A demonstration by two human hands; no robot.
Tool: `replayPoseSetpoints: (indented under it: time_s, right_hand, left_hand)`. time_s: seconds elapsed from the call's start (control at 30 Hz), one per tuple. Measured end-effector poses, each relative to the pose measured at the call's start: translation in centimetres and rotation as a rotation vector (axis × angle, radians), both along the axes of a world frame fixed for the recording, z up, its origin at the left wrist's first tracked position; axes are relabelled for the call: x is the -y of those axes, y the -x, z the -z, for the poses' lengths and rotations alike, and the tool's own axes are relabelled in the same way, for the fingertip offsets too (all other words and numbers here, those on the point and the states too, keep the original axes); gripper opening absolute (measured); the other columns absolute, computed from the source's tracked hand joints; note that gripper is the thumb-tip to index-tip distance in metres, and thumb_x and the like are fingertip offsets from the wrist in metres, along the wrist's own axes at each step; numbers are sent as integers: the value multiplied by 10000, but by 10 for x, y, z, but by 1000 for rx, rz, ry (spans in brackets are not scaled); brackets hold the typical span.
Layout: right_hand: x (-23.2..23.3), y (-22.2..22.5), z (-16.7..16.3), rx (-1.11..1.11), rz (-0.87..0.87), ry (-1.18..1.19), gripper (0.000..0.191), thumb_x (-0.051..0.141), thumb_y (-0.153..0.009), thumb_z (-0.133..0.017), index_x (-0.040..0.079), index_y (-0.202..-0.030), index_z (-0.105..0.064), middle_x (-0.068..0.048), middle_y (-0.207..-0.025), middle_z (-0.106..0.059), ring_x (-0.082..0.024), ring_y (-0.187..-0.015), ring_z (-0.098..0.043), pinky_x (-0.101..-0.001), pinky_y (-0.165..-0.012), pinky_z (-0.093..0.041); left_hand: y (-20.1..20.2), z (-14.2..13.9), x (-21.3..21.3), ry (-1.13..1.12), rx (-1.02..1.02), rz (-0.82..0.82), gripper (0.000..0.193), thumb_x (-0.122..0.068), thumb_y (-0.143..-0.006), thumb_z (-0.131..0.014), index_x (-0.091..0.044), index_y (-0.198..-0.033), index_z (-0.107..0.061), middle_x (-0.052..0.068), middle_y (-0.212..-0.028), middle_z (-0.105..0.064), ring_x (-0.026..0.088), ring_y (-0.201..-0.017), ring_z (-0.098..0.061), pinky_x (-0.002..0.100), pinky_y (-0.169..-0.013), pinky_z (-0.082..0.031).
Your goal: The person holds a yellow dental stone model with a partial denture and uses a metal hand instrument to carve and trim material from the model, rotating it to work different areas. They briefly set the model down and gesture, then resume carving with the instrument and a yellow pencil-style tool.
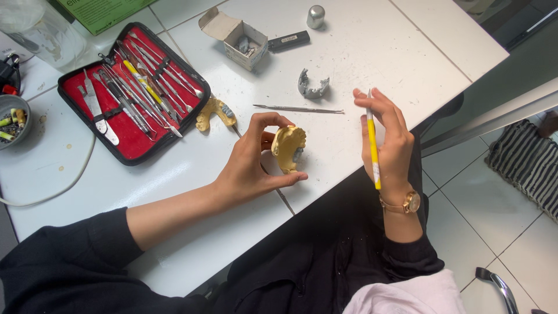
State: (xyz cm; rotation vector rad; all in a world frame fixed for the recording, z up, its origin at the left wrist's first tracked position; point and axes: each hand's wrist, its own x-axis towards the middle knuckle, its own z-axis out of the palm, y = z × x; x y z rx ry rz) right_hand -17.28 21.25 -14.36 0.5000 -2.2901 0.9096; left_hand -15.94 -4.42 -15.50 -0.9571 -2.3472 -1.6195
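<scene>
Left grip (253,157): closed round yellow dental cast (288,148), grey wax partly built.
Right grip (386,139): pinching yellow carver (373,145), lifted clear beside cast.

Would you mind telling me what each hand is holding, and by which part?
The left hand pinches the yellow plaster dental cast by its edges; the right hand holds the thin yellow-handled tool along its shaft.

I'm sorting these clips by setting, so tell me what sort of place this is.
Probably a dental lab or training bench. The left hand holds a yellow plaster cast of teeth, the right hand a yellow tool, and a red case of metal tools lies open on the white table.
</scene>
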Motion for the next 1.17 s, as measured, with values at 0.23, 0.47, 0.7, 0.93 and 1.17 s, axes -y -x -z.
replayPoseSetpoints:
  time_s: [0.23,0.47,0.7,0.93,1.17]
  right_hand:
    - [-9,11,12,61,12,89,335,-63,-1005,-574,80,-1296,-655,-108,-1365,-703,-369,-1454,-527,-447,-1199,-492]
    - [-14,9,19,-14,90,0,211,-4,-998,-691,87,-1183,-737,-107,-1348,-703,-329,-1356,-611,-453,-1106,-527]
    - [-18,6,20,48,104,30,257,-76,-944,-599,93,-1058,-756,-133,-1446,-580,-325,-1351,-575,-367,-920,-604]
    - [-20,4,24,6,110,-10,280,-88,-947,-585,102,-1057,-759,-110,-1427,-601,-367,-1431,-500,-427,-1038,-541]
    - [-25,0,28,23,116,-5,174,-6,-968,-659,118,-1043,-758,-83,-1385,-632,-375,-1423,-496,-497,-1155,-453]
  left_hand:
    - [-1,-2,-4,96,-113,-49,871,-328,-755,-950,-48,-1348,-377,136,-1277,-585,258,-1170,-665,384,-1022,-584]
    - [-8,-4,-7,202,-105,-111,843,-383,-725,-948,-49,-1332,-467,125,-1256,-590,268,-1191,-611,394,-1041,-533]
    - [-12,-8,-7,224,-151,-123,777,-348,-771,-918,-78,-1353,-479,110,-1283,-599,273,-1232,-595,412,-1059,-470]
    - [-14,-10,-10,332,-195,-208,720,-421,-782,-872,-91,-1322,-530,91,-1251,-610,283,-1219,-557,434,-1043,-405]
    - [-17,-11,-13,435,-207,-248,702,-497,-798,-824,-107,-1313,-549,99,-1270,-600,303,-1266,-513,459,-1061,-355]
